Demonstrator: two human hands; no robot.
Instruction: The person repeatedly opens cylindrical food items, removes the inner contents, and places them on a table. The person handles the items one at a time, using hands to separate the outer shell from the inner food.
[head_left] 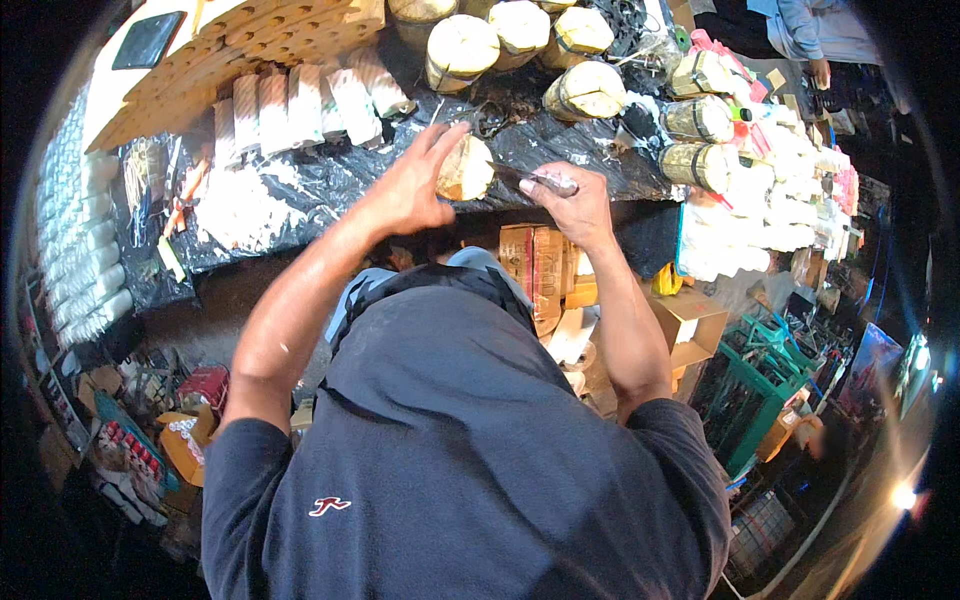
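A short round bundle with a pale yellow top (467, 168) stands at the near edge of a table covered in black plastic sheeting (405, 150). My left hand (408, 190) is curved around its left side, thumb low and fingers at the top. In my right hand (577, 205) is a knife-like tool (553, 185), gripped by its handle. Its dark, thin part points left and reaches the bundle's right side. Several similar banded bundles (463, 52) stand beyond my hands.
Several paper-wrapped packs (305, 105) lie at the left, near a perforated tan board (250, 45) and white scraps (240, 210). More banded bundles (697, 118) and white packages (775, 200) crowd the right. Below are cardboard boxes (690, 325) and a green crate (760, 385). Another person (825, 35) is at the upper right.
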